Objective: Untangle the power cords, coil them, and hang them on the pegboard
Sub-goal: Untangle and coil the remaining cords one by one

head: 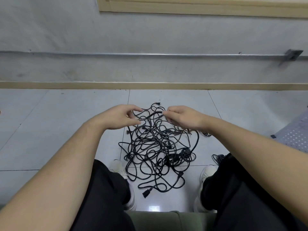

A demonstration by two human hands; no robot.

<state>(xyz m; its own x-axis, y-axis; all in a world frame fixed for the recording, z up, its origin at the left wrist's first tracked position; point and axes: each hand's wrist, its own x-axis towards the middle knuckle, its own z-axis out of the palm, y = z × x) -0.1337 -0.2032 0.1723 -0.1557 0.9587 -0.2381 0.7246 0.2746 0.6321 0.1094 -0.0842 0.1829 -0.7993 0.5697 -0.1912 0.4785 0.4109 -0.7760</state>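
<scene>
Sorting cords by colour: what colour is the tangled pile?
Black throughout, tangled pile, seen in the head view.

Glossy white floor tiles (66, 130) with thin dark grout lines, ceiling light glare on a near tile. Far side: grey concrete wall (133, 34), stained and scuffed. Pale wood baseboard (150, 85) runs full width where wall meets floor. Thin metal conduit (150, 55) runs horizontally along wall, ends at a grey junction box (291, 55) far right. Light wood frame (183, 7) at top of wall, cut off by frame edge. Black trousers (103, 189) on both legs, near. White sneakers (205, 174) left and right, flat on tiles. Olive-green seat edge (166, 220) at bottom centre between the legs.
</scene>
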